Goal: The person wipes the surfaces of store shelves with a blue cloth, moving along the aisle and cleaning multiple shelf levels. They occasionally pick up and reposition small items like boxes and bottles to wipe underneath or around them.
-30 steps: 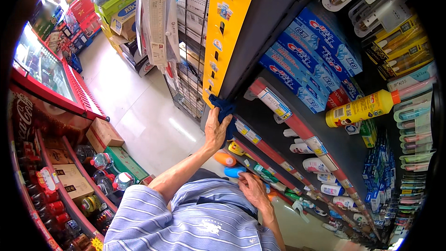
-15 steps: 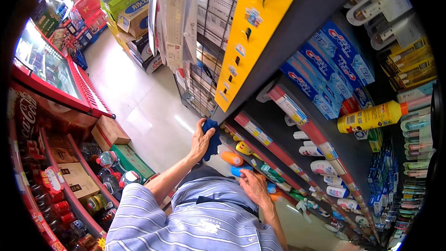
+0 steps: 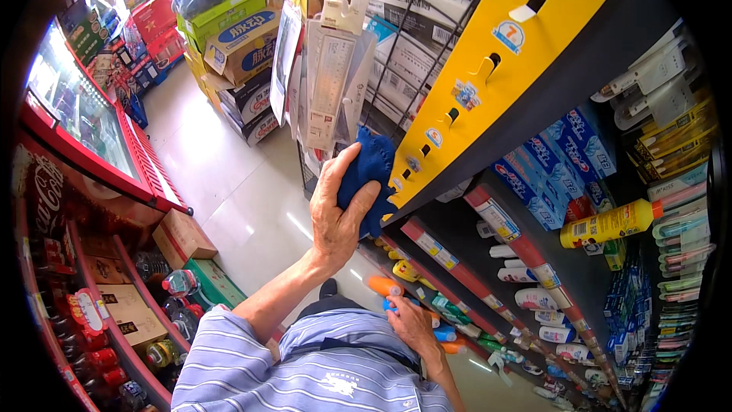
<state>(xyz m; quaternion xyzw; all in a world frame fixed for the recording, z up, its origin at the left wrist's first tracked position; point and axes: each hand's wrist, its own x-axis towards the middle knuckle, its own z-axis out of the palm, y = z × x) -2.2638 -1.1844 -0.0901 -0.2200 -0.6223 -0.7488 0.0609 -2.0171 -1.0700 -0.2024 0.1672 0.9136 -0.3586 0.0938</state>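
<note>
My left hand (image 3: 335,217) is closed on a dark blue cloth (image 3: 367,175), the thumb on one side and the fingers on the other. The bunched cloth touches the lower left edge of a yellow hook strip (image 3: 526,27), in front of a wire rack (image 3: 404,53). Lower down, my right hand (image 3: 412,326) hangs beside the shelf with bent fingers. Its fingertips overlap a blue bottle (image 3: 390,306), just below an orange bottle (image 3: 384,286). Whether the right hand grips anything is hidden.
Shelves to the right hold blue toothpaste boxes (image 3: 526,191), a yellow bottle (image 3: 610,225) and several white bottles (image 3: 537,300). Packaged rulers (image 3: 332,80) hang ahead. On the left are a red cooler (image 3: 122,126), a cardboard box (image 3: 183,235) and drink shelves. Stacked cartons (image 3: 244,38) stand farther back.
My left hand has lifted the cloth from beside the shelf up to the yellow strip. My right hand stays low by the bottles, shifted slightly. The view has moved nearer the strip.
</note>
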